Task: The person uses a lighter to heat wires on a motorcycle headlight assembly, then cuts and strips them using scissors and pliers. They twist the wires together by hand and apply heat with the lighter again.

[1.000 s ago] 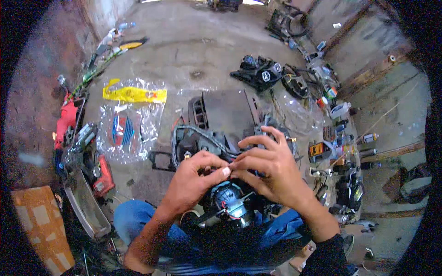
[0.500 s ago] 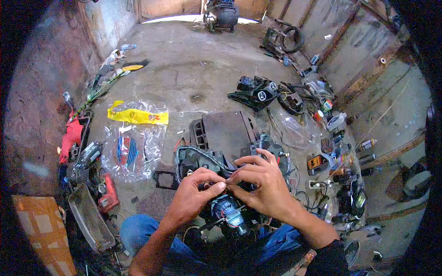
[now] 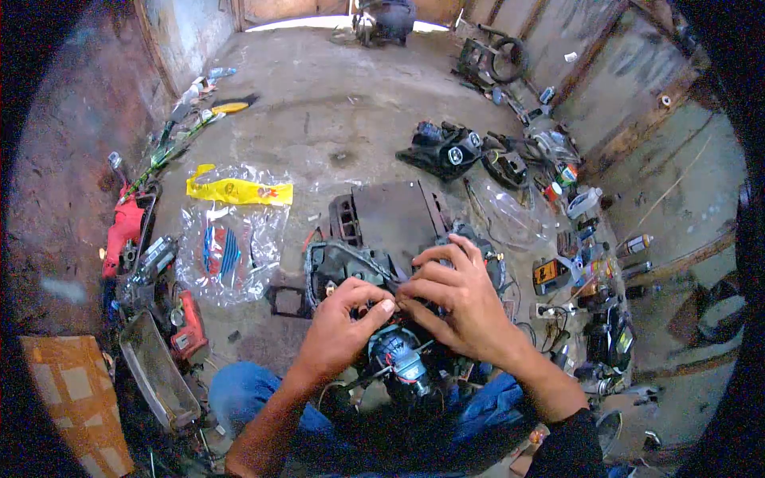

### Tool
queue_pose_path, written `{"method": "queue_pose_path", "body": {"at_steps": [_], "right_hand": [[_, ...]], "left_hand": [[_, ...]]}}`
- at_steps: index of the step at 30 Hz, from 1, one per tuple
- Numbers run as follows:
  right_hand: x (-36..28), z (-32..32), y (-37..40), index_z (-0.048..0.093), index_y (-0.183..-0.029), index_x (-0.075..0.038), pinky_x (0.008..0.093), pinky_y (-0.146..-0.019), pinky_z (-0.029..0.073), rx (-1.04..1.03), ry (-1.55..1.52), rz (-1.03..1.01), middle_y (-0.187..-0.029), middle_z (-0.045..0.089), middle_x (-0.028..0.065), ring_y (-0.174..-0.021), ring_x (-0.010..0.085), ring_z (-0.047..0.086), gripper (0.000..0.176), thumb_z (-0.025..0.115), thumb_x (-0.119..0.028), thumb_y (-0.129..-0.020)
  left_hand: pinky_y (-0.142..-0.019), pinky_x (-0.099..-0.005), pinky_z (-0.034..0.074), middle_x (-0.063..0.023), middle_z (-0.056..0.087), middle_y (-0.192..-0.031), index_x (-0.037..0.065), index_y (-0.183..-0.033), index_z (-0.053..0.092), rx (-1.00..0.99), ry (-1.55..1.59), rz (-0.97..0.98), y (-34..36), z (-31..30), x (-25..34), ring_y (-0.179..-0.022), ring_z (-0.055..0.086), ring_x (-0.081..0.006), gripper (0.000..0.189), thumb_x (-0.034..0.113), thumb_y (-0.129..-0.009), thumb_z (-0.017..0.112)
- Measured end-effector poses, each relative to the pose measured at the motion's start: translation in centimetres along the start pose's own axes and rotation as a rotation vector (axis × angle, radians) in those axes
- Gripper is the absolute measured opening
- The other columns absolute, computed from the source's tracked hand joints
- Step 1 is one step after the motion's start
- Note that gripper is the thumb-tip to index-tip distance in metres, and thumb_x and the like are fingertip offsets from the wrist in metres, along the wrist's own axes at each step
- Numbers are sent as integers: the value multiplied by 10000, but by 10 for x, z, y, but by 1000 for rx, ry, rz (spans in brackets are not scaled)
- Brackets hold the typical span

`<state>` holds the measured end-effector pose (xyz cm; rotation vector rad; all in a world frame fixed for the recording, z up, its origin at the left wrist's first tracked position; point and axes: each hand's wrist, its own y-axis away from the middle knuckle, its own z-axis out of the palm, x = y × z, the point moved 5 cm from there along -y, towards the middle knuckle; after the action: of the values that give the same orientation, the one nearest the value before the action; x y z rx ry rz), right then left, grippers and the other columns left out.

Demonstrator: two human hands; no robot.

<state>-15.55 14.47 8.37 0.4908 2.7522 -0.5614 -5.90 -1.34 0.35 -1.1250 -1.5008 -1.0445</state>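
Note:
My left hand is closed in a pinch, thumb against forefinger. Right beside it, my right hand pinches at the same spot, its other fingers raised and curled. Whatever is between the fingertips is too small or hidden to make out. Just below the fingertips sits a round lamp unit with a bluish, shiny part, between my knees. Behind the hands lies a black headlight housing with a grey sealed rim, partly covered by the hands. A small dark rectangular frame lies left of it.
A dark flat-topped box stands beyond the housing. To the left are a clear plastic bag with a yellow strip, a red power tool and a long tray. Another headlight lies farther off. Bottles and cables line the right wall.
The view has shifted slightly. Both hands remain pinched close together, with the right hand's raised fingers a little higher in view. The lamp unit shows slightly more below them.

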Motion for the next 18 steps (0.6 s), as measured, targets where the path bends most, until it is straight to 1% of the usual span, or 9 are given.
{"method": "queue_pose_path", "body": {"at_steps": [4,5,6,7,8,10,13,15,18], "right_hand": [[1,4,-1,813,-1059,-107,558,-1180,378,-17,-23,17,-1054,715,58,-1205,289,634,159,820,-181,-918],[4,6,0,813,-1058,-107,543,-1166,387,-29,-56,32,-1050,707,59,-1197,290,630,158,819,-176,-916],[7,7,-1,813,-1057,-108,528,-1152,396,-35,-83,41,-1045,699,60,-1190,291,625,156,819,-172,-915],[8,6,-1,813,-1059,-104,487,-1100,425,-28,-97,55,-1041,694,60,-1154,298,615,154,818,-163,-917],[9,7,0,813,-1062,-104,481,-1092,430,-41,-121,75,-1039,694,62,-1146,301,613,157,818,-163,-917],[11,8,-1,815,-1069,-104,469,-1076,440,-67,-167,109,-1035,694,65,-1132,307,609,162,818,-163,-918],[12,8,-3,807,-1060,-93,465,-1044,452,-87,-179,148,-1026,691,80,-1111,317,609,157,816,-169,-922],[11,12,-1,786,-1025,-100,490,-1033,455,-90,-177,134,-1036,690,89,-1127,339,609,146,796,-204,-922],[12,15,2,775,-1010,-99,516,-1022,459,-63,-128,151,-1035,697,122,-1124,364,616,150,768,-227,-933]], "left_hand": [[-1007,-361,520,-84,699,-1116,21,-1076,763,15,-36,14,-1,-1,2,-1099,669,-215,209,210,-992,791],[-974,-346,524,-68,691,-1094,41,-1055,766,18,-46,0,0,-1,5,-1077,665,-201,195,192,-952,831],[-954,-356,529,-81,694,-1083,42,-1052,773,31,-62,27,1,-1,7,-1047,672,-217,203,201,-943,837],[-933,-366,534,-94,698,-1072,44,-1050,781,44,-78,58,2,-1,9,-1017,678,-233,212,210,-935,844],[-912,-377,538,-106,702,-1061,45,-1047,789,58,-94,93,2,0,11,-987,685,-249,220,220,-926,850],[-913,-408,544,-118,709,-1071,53,-1014,786,92,-123,138,1,1,12,-971,688,-294,183,173,-898,860],[-915,-438,542,-128,703,-1064,60,-1006,764,153,-213,227,1,1,15,-990,682,-333,172,151,-887,850],[-912,-455,540,-130,693,-1057,69,-1009,745,219,-300,348,0,0,19,-1006,674,-357,182,138,-873,844],[-905,-469,528,-126,670,-1053,83,-1033,721,217,-395,401,2,1,26,-1023,658,-363,217,124,-856,839]]}}
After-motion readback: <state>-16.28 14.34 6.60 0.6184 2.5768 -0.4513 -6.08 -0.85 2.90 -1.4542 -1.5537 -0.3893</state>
